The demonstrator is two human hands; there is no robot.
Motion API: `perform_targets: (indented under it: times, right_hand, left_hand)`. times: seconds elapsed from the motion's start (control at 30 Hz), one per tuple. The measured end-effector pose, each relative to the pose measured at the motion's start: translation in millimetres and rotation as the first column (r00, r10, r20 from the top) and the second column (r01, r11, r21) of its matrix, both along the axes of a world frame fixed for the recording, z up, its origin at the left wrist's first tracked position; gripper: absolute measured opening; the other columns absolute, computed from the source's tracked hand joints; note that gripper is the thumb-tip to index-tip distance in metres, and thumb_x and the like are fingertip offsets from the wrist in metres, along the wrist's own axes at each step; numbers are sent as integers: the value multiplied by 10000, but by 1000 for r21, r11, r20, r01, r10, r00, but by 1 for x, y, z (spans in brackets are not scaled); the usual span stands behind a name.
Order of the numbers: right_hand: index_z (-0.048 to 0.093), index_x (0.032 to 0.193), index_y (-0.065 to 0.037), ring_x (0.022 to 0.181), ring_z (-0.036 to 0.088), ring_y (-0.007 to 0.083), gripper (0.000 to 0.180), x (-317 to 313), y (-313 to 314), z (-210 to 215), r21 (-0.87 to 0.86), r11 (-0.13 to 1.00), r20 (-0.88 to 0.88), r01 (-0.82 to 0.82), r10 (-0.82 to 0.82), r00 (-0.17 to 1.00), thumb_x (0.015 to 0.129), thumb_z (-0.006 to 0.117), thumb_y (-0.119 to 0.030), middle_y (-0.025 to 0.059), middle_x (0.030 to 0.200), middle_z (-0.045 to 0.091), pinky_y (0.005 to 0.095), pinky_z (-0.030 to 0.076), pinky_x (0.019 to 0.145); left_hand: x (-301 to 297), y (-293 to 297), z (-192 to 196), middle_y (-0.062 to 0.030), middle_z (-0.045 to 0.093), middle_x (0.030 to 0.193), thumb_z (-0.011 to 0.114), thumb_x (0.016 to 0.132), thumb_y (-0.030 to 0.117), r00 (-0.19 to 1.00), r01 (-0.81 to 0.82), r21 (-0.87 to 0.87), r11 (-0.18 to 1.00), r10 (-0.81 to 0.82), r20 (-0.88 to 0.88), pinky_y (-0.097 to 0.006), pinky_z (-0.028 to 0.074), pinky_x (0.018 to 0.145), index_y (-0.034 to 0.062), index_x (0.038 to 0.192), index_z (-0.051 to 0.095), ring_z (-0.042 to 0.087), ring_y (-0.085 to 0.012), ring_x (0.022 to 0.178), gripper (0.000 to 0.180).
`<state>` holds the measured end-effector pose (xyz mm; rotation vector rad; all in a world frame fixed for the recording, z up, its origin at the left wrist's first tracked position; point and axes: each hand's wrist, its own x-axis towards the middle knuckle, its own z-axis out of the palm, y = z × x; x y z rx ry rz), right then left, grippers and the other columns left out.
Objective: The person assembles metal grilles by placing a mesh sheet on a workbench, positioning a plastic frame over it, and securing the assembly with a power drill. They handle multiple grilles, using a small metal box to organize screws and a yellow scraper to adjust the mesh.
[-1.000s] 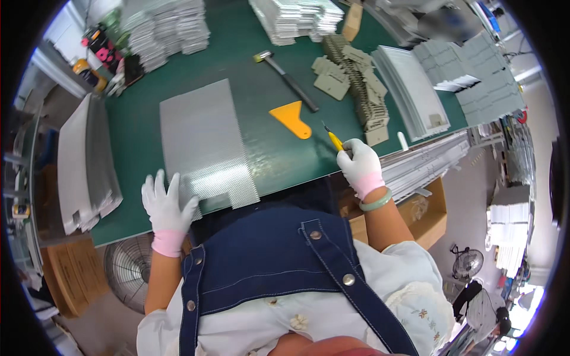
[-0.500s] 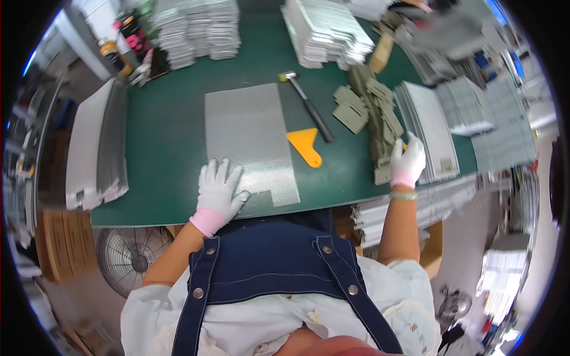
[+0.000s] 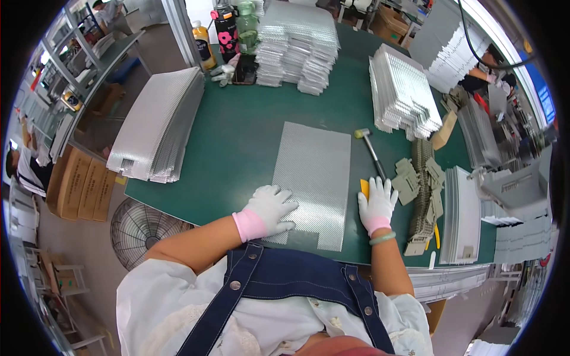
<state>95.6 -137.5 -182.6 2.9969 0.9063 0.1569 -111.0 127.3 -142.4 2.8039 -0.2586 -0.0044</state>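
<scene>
Right now the left hand [image 3: 270, 209] lies flat and spread on the near left corner of the sheet [image 3: 313, 178], fingers splayed, pressing rather than gripping; the sheet itself lies flat on the green table [image 3: 237, 136], just in front of the person, its long side running away from them. The right hand [image 3: 376, 203] rests palm down just beside the sheet's right edge, fingers apart, covering most of the orange scraper [image 3: 364, 187]; only a corner of the scraper peeks out at the hand's left, and I cannot tell whether the hand grips it or merely lies on it. Both hands wear white gloves with pink cuffs; a pale green bangle [image 3: 382, 238] sits on the right wrist. Just beyond the right hand lies a mallet [image 3: 371, 150], its handle pointing at the fingertips; to the right of it a heap of small grey pieces [image 3: 423, 184] spreads along the table. Farther off stand stacks of silver sheets: one at the left edge [image 3: 159, 127], one at the far side [image 3: 297, 47], one at the far right [image 3: 402, 92]. A fan [image 3: 139, 228] sits on the floor below the table's near left corner.
</scene>
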Motion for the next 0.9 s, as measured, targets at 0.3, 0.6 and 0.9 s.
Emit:
perform_targets:
  times: [0.3, 0.6, 0.9]
  right_hand:
    - [502, 1403, -40, 1424, 320, 418, 620, -3, 2, 4, 63, 998, 9, -27, 26, 1000, 899, 610, -383, 176, 1445, 487, 614, 176, 1172]
    - [523, 1380, -34, 1414, 325, 415, 639, -5, 3, 8, 94, 995, -16, -9, 11, 1000, 871, 633, -405, 171, 1427, 495, 610, 167, 1174]
    - [542, 1357, -31, 1398, 339, 417, 627, -4, 3, 9, 110, 994, -4, -15, 15, 1000, 860, 648, -397, 174, 1408, 508, 612, 178, 1168]
  left_hand:
    - [183, 180, 151, -192, 702, 960, 614, 877, 449, 591, -488, -230, 842, 513, 622, -442, 529, 858, 28, 1015, 704, 673, -355, 929, 452]
    - [303, 236, 192, -226, 702, 1109, 665, 825, 613, 482, -872, -3, 490, 859, 171, -425, 520, 936, 11, 1101, 717, 690, -327, 1049, 665]
    - [313, 236, 207, -246, 701, 1089, 770, 796, 258, 314, -509, -441, 739, 637, 704, -423, 532, 925, -35, 1332, 516, 692, -366, 1005, 662]
